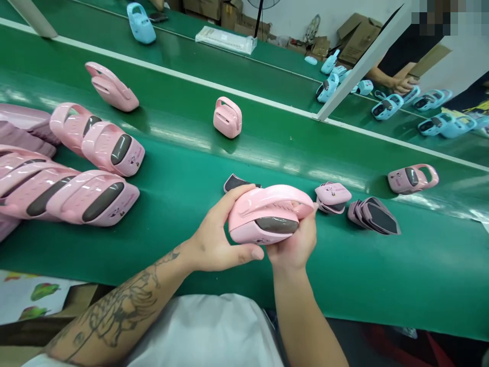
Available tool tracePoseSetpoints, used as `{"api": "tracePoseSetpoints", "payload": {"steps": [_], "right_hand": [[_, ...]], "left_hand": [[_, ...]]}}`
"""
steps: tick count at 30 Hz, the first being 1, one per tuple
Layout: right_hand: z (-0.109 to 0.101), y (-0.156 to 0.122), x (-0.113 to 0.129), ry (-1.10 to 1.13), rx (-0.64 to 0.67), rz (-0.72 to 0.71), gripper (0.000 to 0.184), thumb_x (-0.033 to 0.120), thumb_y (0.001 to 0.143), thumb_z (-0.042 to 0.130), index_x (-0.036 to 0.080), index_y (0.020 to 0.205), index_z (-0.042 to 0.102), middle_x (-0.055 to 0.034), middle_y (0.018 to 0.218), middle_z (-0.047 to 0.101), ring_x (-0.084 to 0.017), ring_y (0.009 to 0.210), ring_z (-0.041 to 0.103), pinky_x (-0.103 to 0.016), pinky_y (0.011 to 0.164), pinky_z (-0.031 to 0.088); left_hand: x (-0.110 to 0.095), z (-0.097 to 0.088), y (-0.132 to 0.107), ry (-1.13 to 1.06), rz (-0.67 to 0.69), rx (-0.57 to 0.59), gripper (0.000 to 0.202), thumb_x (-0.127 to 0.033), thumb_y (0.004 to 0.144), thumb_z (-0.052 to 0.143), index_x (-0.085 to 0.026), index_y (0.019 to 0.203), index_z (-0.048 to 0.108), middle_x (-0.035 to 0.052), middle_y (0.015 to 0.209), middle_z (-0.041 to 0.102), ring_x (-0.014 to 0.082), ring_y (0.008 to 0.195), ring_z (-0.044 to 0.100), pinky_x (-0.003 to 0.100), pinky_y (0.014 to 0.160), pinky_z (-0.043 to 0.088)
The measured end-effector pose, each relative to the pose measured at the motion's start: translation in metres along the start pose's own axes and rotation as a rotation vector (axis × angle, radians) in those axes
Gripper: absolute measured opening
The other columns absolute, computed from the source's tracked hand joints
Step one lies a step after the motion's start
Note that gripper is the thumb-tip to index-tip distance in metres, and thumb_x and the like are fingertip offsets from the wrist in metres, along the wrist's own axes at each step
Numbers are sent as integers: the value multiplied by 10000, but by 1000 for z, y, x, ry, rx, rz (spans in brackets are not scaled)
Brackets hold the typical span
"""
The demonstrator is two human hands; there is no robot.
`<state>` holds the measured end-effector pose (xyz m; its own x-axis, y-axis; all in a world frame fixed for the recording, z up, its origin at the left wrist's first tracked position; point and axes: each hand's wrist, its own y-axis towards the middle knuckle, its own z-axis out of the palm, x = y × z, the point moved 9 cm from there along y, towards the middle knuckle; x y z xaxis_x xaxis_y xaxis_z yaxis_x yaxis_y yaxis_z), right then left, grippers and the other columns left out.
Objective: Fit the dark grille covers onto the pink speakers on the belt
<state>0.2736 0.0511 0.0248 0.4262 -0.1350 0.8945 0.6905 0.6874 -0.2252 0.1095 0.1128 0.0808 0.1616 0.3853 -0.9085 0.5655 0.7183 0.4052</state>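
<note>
Between both hands, above the front of the green table, is a pink plastic casing with a looped handle and a dark oval window. My left hand grips its left end, thumb along the near side. My right hand is closed around the right end and underside, so some fingers are hidden. Just behind the casing lies a dark-faced panel, partly covered. Right of my hands sit a small pink printed panel and a stack of dark-faced panels.
Several pink casings crowd the table's left side. Single pink casings stand on the green belt, including one handled casing. Past a white rail, blue casings lie near another person's hand. A slanted post rises from the rail.
</note>
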Motion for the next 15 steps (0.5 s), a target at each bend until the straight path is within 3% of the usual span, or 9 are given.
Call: {"api": "tracePoseSetpoints", "payload": {"steps": [3, 6, 9, 11, 13, 15], "right_hand": [[-12, -5, -5, -65, -83, -8, 632, 806, 1018, 357, 254, 957, 660, -44, 957, 773, -244, 952, 786, -396, 861, 656], [-13, -12, 4, -215, 6, -135, 714, 764, 1063, 192, 251, 1145, 681, -99, 1152, 782, -276, 1120, 780, -478, 987, 639], [-15, -31, 37, -410, 151, -421, 492, 608, 1101, 402, 257, 1337, 654, -134, 1426, 697, -305, 1332, 692, -540, 1136, 557], [-11, -49, 52, -611, 345, -524, 400, 479, 1064, 599, 275, 1405, 639, -129, 1505, 653, -326, 1428, 617, -555, 1201, 503], [-13, -63, 54, -782, 545, -461, 458, 443, 1026, 693, 293, 1453, 621, -124, 1501, 641, -334, 1441, 590, -541, 1201, 506], [-22, -71, 50, -893, 654, -313, 517, 457, 1004, 737, 322, 1485, 603, -110, 1470, 626, -314, 1388, 612, -482, 1143, 555]], "left_hand": [[8, 2, -5, 35, -126, -37, 927, -579, 744, 964, -249, 1526, 589, 121, 1423, 728, 337, 1249, 730, 407, 1039, 606], [6, 3, -11, 130, -203, -46, 889, -576, 744, 955, -224, 1486, 616, 139, 1397, 719, 350, 1222, 725, 445, 1018, 617], [-4, 6, -17, 226, -216, 4, 826, -559, 741, 956, -218, 1424, 641, 125, 1362, 713, 332, 1204, 714, 460, 1037, 607], [-12, 12, -23, 271, -222, 84, 778, -500, 751, 955, -233, 1407, 634, 99, 1332, 715, 308, 1186, 713, 447, 1030, 610], [-14, 17, -33, 305, -269, 155, 813, -433, 737, 957, -239, 1434, 586, 95, 1331, 709, 300, 1166, 721, 428, 972, 632], [-9, 21, -46, 319, -356, 212, 834, -390, 727, 946, -235, 1440, 543, 105, 1330, 706, 302, 1129, 739, 408, 878, 654]]}}
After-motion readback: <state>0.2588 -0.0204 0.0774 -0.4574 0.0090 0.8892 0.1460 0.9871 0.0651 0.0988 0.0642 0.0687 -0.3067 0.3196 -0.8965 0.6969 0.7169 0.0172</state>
